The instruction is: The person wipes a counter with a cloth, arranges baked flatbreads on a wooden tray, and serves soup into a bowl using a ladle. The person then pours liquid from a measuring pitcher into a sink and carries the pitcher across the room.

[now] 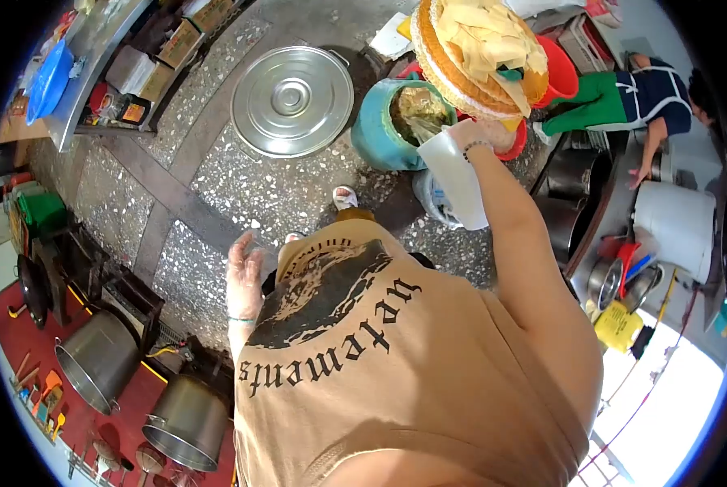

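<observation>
My right hand [479,135], with a dark bead bracelet at the wrist, reaches over the teal bin [372,126]. Its fingers are partly hidden, and it grips a smooth white plastic piece [454,180] whose exact kind I cannot make out. Inside the bin lies a clear plastic bag with brownish scraps [419,109]. Just beyond the hand is a round orange-brown tray [442,69], heaped with pale yellow flat pieces [489,32]. My left hand [244,276], in a clear thin glove, hangs beside my body with fingers apart and holds nothing.
A large round metal lid [290,97] lies on the speckled floor [193,268]. Red tubs [560,73] stand behind the tray. Another person [623,101] works at right by a white bucket [673,219]. Big metal pots [187,422] sit at lower left; a metal table [108,40] is at upper left.
</observation>
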`<state>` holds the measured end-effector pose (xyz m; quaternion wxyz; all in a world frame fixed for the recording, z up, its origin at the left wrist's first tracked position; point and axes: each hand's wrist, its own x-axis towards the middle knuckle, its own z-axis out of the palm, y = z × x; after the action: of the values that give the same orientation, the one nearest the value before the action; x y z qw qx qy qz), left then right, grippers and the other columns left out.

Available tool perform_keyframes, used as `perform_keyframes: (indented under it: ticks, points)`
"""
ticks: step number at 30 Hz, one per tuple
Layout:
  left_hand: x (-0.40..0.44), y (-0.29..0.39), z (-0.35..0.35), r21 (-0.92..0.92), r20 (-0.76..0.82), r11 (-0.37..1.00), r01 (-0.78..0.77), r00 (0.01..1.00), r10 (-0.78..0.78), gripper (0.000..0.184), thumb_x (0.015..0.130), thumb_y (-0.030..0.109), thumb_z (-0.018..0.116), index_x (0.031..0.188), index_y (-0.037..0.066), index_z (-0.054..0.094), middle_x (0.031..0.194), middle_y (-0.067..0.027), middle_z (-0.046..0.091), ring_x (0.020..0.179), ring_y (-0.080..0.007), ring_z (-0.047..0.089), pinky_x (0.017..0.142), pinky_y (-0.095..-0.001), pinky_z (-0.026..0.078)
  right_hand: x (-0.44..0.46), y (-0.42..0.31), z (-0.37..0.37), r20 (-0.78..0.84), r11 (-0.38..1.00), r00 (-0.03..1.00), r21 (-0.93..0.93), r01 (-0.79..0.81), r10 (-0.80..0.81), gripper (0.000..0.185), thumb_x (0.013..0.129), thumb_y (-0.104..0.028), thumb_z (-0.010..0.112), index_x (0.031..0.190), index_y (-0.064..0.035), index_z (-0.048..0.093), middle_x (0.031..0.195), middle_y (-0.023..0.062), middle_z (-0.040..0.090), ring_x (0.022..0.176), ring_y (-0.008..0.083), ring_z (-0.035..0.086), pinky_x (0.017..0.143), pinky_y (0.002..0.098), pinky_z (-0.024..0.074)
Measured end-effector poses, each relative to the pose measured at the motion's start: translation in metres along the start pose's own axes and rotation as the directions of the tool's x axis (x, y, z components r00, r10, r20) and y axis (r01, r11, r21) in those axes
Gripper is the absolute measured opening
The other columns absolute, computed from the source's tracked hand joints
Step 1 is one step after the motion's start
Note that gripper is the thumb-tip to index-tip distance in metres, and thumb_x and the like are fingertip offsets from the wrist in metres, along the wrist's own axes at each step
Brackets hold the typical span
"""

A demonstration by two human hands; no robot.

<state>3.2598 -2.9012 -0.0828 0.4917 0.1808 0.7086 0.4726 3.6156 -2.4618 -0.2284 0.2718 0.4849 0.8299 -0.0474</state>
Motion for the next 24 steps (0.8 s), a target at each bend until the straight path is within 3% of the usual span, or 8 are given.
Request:
perform_keyframes:
  ticks: [4,6,7,10,14,15,16,24]
  points:
    - [0.032,0.01,0.007,0.029,-0.074,0.997,-0.068,0.995,0.07,0.043,0.097,0.026,0.054,0.135,0.007,0.046,0.127,-0.0104,0.054,0.102,-0.0167,0.058,0.089,-0.031,0.047,0.043,0.005,0.01,0.088,0.981,0.982,-0.087,0.174,-0.166,0.059,0.093,-0.052,0.047,0.09,0.0027,0.07,0.093,0.0222,0.068,0.092,0.0353,0.066,0.085,0.0443,0.0508]
    - [0.042,0.01,0.004,-0.126,-0.056,0.99,-0.067,0.997,0.061,0.055,0.092,0.031,0.061,0.138,0.008,0.044,0.131,-0.007,0.051,0.111,-0.017,0.055,0.099,-0.0357,0.041,0.044,-0.009,-0.001,-0.069,0.932,0.954,0.246,-0.266,0.29,0.053,0.091,-0.047,0.05,0.092,0.0029,0.069,0.098,0.0237,0.067,0.096,0.0362,0.065,0.087,0.0441,0.0503]
    - [0.048,0.009,-0.001,-0.047,-0.05,0.998,-0.038,0.998,0.036,0.053,0.092,0.029,0.06,0.137,0.008,0.044,0.132,-0.0071,0.051,0.111,-0.0169,0.054,0.099,-0.0358,0.041,0.05,-0.014,-0.006,-0.068,0.936,0.957,0.237,-0.259,0.282,0.053,0.091,-0.047,0.05,0.092,0.0029,0.069,0.098,0.0237,0.067,0.096,0.0362,0.065,0.087,0.0441,0.0503]
    - [0.056,0.015,-0.014,-0.066,-0.073,0.998,0.021,0.997,-0.026,0.048,0.093,0.024,0.058,0.137,0.008,0.045,0.132,-0.0073,0.051,0.112,-0.0165,0.053,0.1,-0.0357,0.041,0.059,-0.043,-0.031,0.151,0.983,0.984,0.138,-0.121,0.1,0.036,0.088,-0.03,0.051,0.099,0.0002,0.069,0.106,0.0245,0.065,0.098,0.0356,0.065,0.087,0.0452,0.0501]
    - [0.069,0.028,-0.054,-0.131,-0.257,0.991,-0.008,0.966,-0.027,0.036,0.093,0.003,0.05,0.129,0.004,0.05,0.122,-0.0068,0.056,0.105,-0.0155,0.056,0.092,-0.0296,0.046,0.097,-0.082,0.012,0.032,0.995,0.997,0.071,-0.074,0.071,0.03,0.091,-0.02,0.045,0.1,-0.0053,0.07,0.107,0.0228,0.066,0.097,0.0368,0.065,0.084,0.0457,0.0514]
    - [0.07,0.035,-0.07,-0.179,-0.266,0.984,-0.006,0.963,-0.043,0.036,0.093,0.003,0.05,0.129,0.004,0.05,0.119,-0.0068,0.056,0.104,-0.0154,0.056,0.091,-0.0294,0.046,0.09,-0.105,-0.019,0.25,0.946,0.961,-0.268,0.183,-0.115,0.03,0.091,-0.018,0.044,0.101,-0.0066,0.07,0.108,0.0211,0.066,0.098,0.0354,0.065,0.083,0.0448,0.0516]
    - [0.071,0.04,-0.088,-0.227,-0.268,0.974,-0.005,0.962,-0.058,0.035,0.094,0.002,0.049,0.129,0.004,0.051,0.115,-0.0067,0.057,0.102,-0.0153,0.056,0.091,-0.0292,0.046,0.136,-0.077,0.049,0.155,0.958,0.981,-0.243,0.15,-0.114,0.029,0.089,-0.025,0.052,0.104,-0.0071,0.069,0.112,0.0192,0.066,0.102,0.0334,0.065,0.084,0.0448,0.0514]
    - [0.096,-0.05,-0.337,-0.037,-0.423,0.996,-0.085,0.904,0.061,0.038,0.093,0.011,0.052,0.13,0.002,0.05,0.125,-0.0155,0.053,0.112,-0.0219,0.055,0.096,-0.0328,0.044,0.128,-0.238,-0.133,0.085,0.958,0.959,-0.125,-0.259,0.27,0.04,0.082,-0.038,0.066,0.109,-0.0086,0.068,0.115,0.0174,0.065,0.106,0.0314,0.064,0.087,0.0446,0.051]
